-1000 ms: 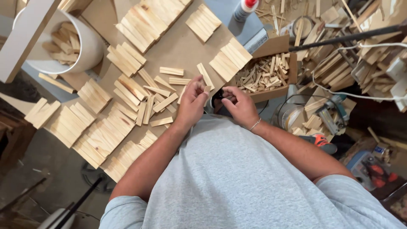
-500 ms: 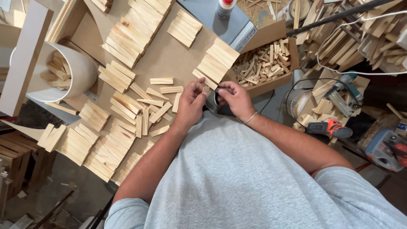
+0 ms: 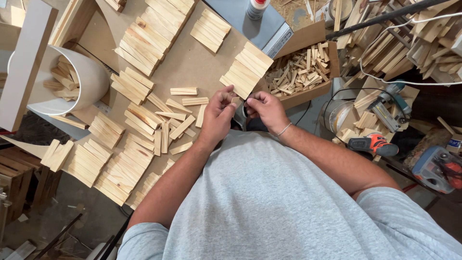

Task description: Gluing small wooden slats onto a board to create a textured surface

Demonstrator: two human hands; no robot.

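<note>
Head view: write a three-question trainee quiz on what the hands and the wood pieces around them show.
1. True or false: the left hand and the right hand meet at the table edge.
2. What fills the cardboard box beside the right hand? A) small wood offcuts B) screws C) sawdust only
3. Where is the white bucket relative to the hands?

Key: 1 true. 2 A. 3 To the person's left, tipped on its side with wood pieces inside.
</note>
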